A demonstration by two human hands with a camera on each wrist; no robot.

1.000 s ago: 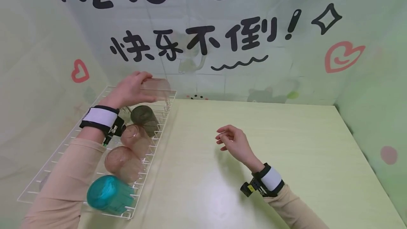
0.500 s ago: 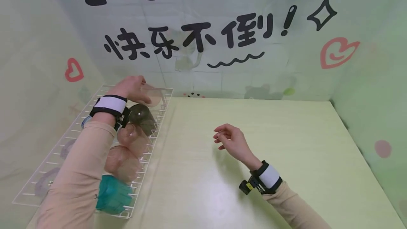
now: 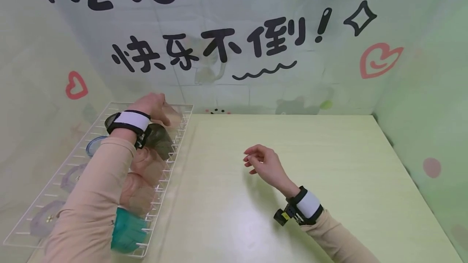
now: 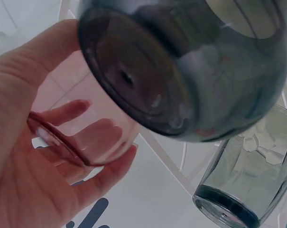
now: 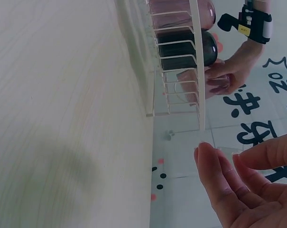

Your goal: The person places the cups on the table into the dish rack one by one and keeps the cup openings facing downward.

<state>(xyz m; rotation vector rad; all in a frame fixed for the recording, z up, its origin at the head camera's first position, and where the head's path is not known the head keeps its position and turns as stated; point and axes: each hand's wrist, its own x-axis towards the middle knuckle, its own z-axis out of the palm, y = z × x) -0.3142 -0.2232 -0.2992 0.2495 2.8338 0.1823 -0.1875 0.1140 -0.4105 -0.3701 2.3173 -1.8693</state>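
Note:
At the far end of the white wire rack (image 5: 199,85), my left hand (image 3: 150,105) grips a pink glass (image 4: 98,126) with thumb and fingers round its side. The pink glass lies tilted low among the wires in the head view. Just nearer than it rests a dark grey glass (image 3: 161,141), which looms large beside the hand in the left wrist view. Two more pink glasses (image 3: 148,165) and a teal glass (image 3: 126,230) follow along the same side. My right hand (image 3: 266,165) hovers over the table, fingers loosely bent, holding nothing.
The rack's left row holds a blue-rimmed glass (image 3: 95,146), two pale purple glasses (image 3: 47,218) and a dark-rimmed one (image 3: 111,121), partly behind my left arm. The pale wooden table (image 3: 310,153) spreads to the right, and a printed cloth (image 3: 219,68) hangs behind.
My left hand has brought the pink glass down from above the rack's far end into it. The head view has shifted slightly; my right hand keeps its pose.

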